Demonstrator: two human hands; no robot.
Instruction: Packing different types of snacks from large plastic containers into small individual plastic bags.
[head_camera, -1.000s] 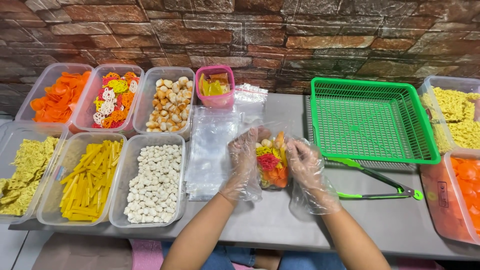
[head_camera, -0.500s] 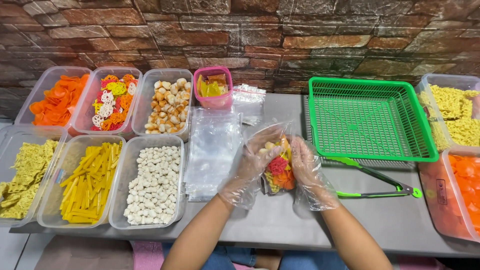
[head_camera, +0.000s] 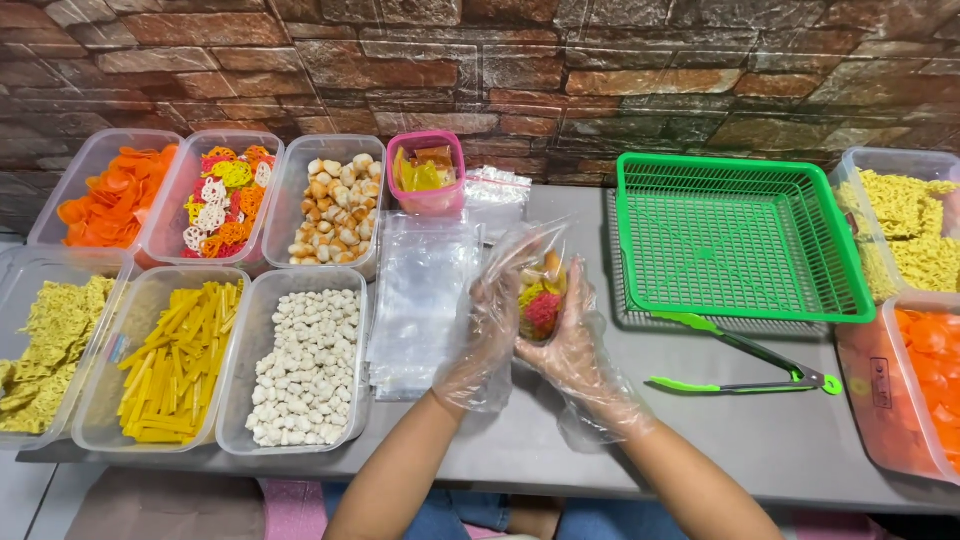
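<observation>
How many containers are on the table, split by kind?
Clear plastic tubs: 8, first one holds orange crackers
Small pink tub: 1
Green mesh basket: 1
Total: 10
Also there: green tongs, a stack of clear bags, and a filled snack bag held between left hand and right hand.

Green basket (head_camera: 735, 240), green tongs (head_camera: 745, 365), tubs of yellow sticks (head_camera: 175, 360).

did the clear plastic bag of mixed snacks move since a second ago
Yes: the clear plastic bag of mixed snacks has risen toward the green mesh basket.
</observation>
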